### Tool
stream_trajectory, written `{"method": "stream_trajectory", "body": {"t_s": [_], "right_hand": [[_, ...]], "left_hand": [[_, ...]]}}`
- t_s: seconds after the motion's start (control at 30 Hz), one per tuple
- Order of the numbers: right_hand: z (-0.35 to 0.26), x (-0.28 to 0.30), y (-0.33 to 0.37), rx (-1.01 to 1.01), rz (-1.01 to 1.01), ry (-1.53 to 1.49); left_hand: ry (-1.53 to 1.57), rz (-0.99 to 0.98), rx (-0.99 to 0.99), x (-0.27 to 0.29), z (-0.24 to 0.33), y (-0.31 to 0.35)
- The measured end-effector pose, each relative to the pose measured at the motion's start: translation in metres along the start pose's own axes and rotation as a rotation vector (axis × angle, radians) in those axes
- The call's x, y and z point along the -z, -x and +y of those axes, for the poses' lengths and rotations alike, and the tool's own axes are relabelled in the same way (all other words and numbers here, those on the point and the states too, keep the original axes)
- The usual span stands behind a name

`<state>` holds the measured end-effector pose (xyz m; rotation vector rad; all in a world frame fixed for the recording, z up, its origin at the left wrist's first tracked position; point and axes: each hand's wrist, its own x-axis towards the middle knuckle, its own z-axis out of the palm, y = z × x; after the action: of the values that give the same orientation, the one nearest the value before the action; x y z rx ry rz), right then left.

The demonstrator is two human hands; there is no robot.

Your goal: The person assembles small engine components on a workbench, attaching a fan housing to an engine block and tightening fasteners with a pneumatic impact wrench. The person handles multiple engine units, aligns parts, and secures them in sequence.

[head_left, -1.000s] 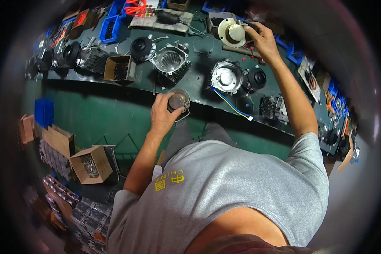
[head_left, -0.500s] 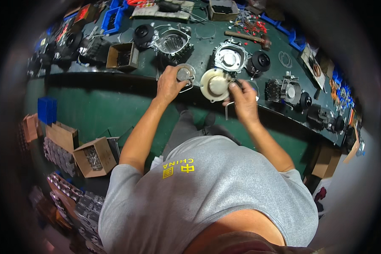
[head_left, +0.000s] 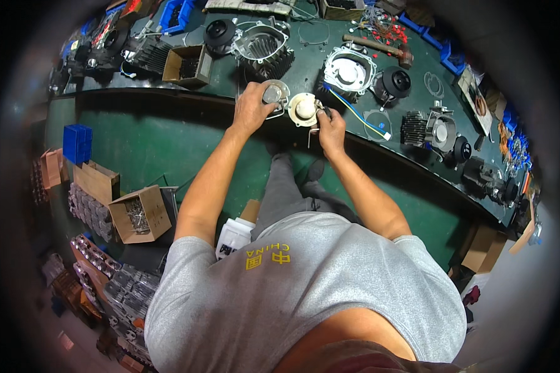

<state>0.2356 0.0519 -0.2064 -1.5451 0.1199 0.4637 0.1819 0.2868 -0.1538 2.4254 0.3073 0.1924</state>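
My left hand (head_left: 250, 110) is closed round a round metal part (head_left: 274, 93) with a flange and a thin bent tube, over the bench's front edge. Close beside it, my right hand (head_left: 333, 132) grips a cream round flanged part (head_left: 303, 110) with a raised middle. A thin bent metal rod (head_left: 310, 138) hangs below the right fingers; I cannot tell whether it belongs to that part. Beyond the hands stand two open finned metal housings, one on the left (head_left: 266, 61) and one on the right (head_left: 347, 68). A blue, yellow and white cable (head_left: 358, 116) trails from the right one.
Black fan wheels (head_left: 219, 34) lie by the housings on the green bench (head_left: 305, 68). A cardboard box of small dark parts (head_left: 187, 64) stands at the left. Behind the right housing lies a hammer (head_left: 379, 46). More finned assemblies (head_left: 432, 132) line the right side; cartons (head_left: 140, 214) stand at lower left.
My right hand has moved left, bringing the cream flanged part close to the metal part in my left hand. The cable's end, formerly behind that hand, now shows. The view has shifted a little.
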Motion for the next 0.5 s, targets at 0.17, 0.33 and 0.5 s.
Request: {"method": "stream_trajectory", "body": {"t_s": [0.17, 0.33, 0.5], "right_hand": [[0.003, 0.002, -0.015, -0.008, -0.018, 0.060], [-0.002, 0.003, -0.016, -0.013, -0.045, 0.058], [-0.003, 0.002, -0.020, -0.031, -0.056, 0.047]], "left_hand": [[-0.024, 0.008, -0.014, -0.008, -0.005, -0.002], [0.034, -0.010, -0.035, -0.007, -0.009, -0.006], [0.063, -0.063, -0.100, 0.000, -0.017, -0.012]]}}
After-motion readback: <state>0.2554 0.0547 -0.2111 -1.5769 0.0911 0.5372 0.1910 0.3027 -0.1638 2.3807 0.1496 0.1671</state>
